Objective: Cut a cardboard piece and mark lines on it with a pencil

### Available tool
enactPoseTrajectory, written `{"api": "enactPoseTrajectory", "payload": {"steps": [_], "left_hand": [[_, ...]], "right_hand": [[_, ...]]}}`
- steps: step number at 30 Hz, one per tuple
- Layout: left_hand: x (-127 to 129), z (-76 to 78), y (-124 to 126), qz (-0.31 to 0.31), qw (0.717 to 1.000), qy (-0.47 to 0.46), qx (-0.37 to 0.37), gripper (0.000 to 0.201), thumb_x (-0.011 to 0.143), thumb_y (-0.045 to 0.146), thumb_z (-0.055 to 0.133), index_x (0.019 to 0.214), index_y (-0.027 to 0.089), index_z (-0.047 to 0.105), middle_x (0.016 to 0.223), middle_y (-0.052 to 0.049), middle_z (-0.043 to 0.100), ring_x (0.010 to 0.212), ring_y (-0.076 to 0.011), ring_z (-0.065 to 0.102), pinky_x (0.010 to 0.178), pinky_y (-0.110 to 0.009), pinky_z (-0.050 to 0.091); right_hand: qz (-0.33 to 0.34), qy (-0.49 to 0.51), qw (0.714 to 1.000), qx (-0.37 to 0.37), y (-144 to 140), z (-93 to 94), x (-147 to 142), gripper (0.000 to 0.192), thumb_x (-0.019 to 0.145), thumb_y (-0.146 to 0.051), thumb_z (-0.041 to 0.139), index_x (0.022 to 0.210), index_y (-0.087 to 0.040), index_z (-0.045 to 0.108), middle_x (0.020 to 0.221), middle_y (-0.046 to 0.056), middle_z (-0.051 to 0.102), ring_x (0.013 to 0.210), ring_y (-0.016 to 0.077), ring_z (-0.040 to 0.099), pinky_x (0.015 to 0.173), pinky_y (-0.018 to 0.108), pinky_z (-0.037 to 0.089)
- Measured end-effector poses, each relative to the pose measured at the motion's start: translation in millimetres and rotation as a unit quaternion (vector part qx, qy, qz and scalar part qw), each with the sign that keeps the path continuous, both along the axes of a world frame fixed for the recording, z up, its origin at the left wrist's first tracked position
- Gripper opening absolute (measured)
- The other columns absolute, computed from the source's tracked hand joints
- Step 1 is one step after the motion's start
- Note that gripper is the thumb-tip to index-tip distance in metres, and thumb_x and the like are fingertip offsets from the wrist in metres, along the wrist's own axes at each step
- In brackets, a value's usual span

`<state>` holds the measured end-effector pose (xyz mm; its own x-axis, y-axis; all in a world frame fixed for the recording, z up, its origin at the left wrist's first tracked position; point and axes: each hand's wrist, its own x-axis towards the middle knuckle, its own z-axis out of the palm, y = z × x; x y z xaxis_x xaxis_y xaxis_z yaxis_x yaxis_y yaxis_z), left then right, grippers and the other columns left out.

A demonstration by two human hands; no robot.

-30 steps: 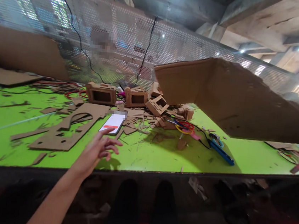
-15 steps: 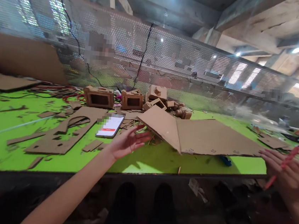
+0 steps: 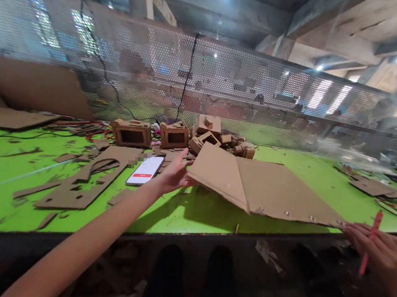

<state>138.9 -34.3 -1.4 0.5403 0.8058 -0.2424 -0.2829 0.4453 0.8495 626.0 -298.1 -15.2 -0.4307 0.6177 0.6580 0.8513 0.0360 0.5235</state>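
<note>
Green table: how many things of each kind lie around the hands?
Folded cardboard sheet: 1
Smartphone: 1
Red pen: 1
Cardboard box models with windows: 2
Cut-out cardboard panel: 1
Total: 6

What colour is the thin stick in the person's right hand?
Pinkish red; the thin pen-like stick lies between the fingers of the right hand, seen in the head view.
</note>
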Motion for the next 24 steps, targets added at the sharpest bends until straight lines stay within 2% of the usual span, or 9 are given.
{"api": "enactPoseTrajectory", "payload": {"steps": [2, 5, 7, 10, 14, 17, 21, 23, 24], "left_hand": [[10, -9.3, -1, 0.007, 0.999, 0.035, 0.019, 0.041, 0.088, 0.053, 0.046, 0.101, 0.018, 0.062, 0.070, -0.004, 0.068, 0.051, -0.0163, 0.062, 0.046, -0.026, 0.051], [21, -23.1, -6, 0.048, 0.996, 0.058, 0.048, 0.027, 0.070, 0.032, 0.071, 0.093, 0.019, 0.062, 0.077, -0.002, 0.069, 0.056, -0.0135, 0.061, 0.047, -0.021, 0.046], [25, -29.9, -11, 0.063, 0.995, 0.053, 0.059, 0.035, 0.061, 0.020, 0.075, 0.093, 0.020, 0.062, 0.086, -0.002, 0.070, 0.066, -0.0136, 0.063, 0.052, -0.020, 0.047], [27, -37.4, -16, 0.064, 0.994, 0.048, 0.071, 0.038, 0.060, 0.018, 0.074, 0.096, 0.020, 0.063, 0.099, -0.005, 0.071, 0.078, -0.0172, 0.065, 0.061, -0.022, 0.049], [31, -48.7, -22, 0.069, 0.993, 0.027, 0.092, 0.041, 0.063, 0.020, 0.073, 0.102, 0.021, 0.060, 0.108, -0.008, 0.070, 0.090, -0.0222, 0.066, 0.072, -0.028, 0.052], [36, -57.5, -24, 0.076, 0.992, -0.001, 0.099, 0.047, 0.061, 0.020, 0.076, 0.104, 0.020, 0.058, 0.109, -0.010, 0.070, 0.099, -0.0257, 0.065, 0.085, -0.034, 0.051], [41, -67.4, -21, 0.079, 0.992, -0.017, 0.101, 0.050, 0.060, 0.020, 0.079, 0.105, 0.018, 0.056, 0.108, -0.012, 0.070, 0.099, -0.0271, 0.065, 0.090, -0.038, 0.050], [43, -73.3, -18, 0.074, 0.991, -0.024, 0.105, 0.049, 0.062, 0.019, 0.079, 0.105, 0.016, 0.056, 0.106, -0.012, 0.070, 0.097, -0.0269, 0.065, 0.091, -0.040, 0.049], [43, -76.8, -16, 0.071, 0.991, -0.026, 0.108, 0.048, 0.063, 0.018, 0.079, 0.106, 0.016, 0.057, 0.106, -0.011, 0.069, 0.097, -0.0267, 0.065, 0.091, -0.040, 0.049]], "right_hand": [[0.015, -0.048, 0.999, 0.003, 2, -2.0, 0, 0.028, 0.094, -0.028, 0.043, 0.099, -0.028, 0.071, 0.088, 0.009, 0.075, 0.082, 0.0212, 0.068, 0.072, 0.034, 0.048], [-0.013, -0.049, 0.998, -0.021, 6, -4.6, 2, 0.031, 0.094, -0.037, 0.043, 0.089, -0.025, 0.071, 0.080, 0.009, 0.072, 0.075, 0.0229, 0.067, 0.067, 0.033, 0.048], [-0.044, -0.022, 0.998, -0.048, 10, -6.4, 5, 0.038, 0.092, -0.049, 0.042, 0.087, -0.023, 0.070, 0.083, 0.010, 0.072, 0.075, 0.0240, 0.067, 0.066, 0.033, 0.050], [-0.096, 0.055, 0.992, -0.058, 21, -6.9, 6, 0.043, 0.091, -0.056, 0.038, 0.094, -0.023, 0.066, 0.085, 0.008, 0.072, 0.074, 0.0236, 0.069, 0.061, 0.032, 0.050], [-0.178, 0.205, 0.961, 0.060, 59, 5.7, -22, 0.045, 0.088, -0.058, 0.033, 0.095, -0.022, 0.059, 0.068, 0.009, 0.069, 0.055, 0.0248, 0.064, 0.046, 0.033, 0.042], [-0.078, 0.255, 0.957, 0.118, 107, 28.9, -78, 0.036, 0.084, -0.057, 0.047, 0.082, -0.022, 0.056, 0.065, 0.009, 0.066, 0.056, 0.0213, 0.062, 0.050, 0.031, 0.043], [0.174, 0.235, 0.956, 0.021, 186, 60.7, -191, 0.018, 0.092, -0.030, 0.046, 0.087, -0.022, 0.061, 0.079, 0.004, 0.066, 0.067, 0.0159, 0.060, 0.061, 0.029, 0.048], [0.207, 0.190, 0.958, -0.059, 225, 66.0, -254, 0.021, 0.093, -0.020, 0.043, 0.097, -0.020, 0.063, 0.093, 0.007, 0.067, 0.083, 0.0174, 0.061, 0.070, 0.030, 0.049], [0.192, 0.154, 0.963, -0.108, 244, 64.6, -286, 0.023, 0.094, -0.018, 0.042, 0.101, -0.019, 0.063, 0.100, 0.008, 0.067, 0.089, 0.0190, 0.060, 0.073, 0.031, 0.048]]}}
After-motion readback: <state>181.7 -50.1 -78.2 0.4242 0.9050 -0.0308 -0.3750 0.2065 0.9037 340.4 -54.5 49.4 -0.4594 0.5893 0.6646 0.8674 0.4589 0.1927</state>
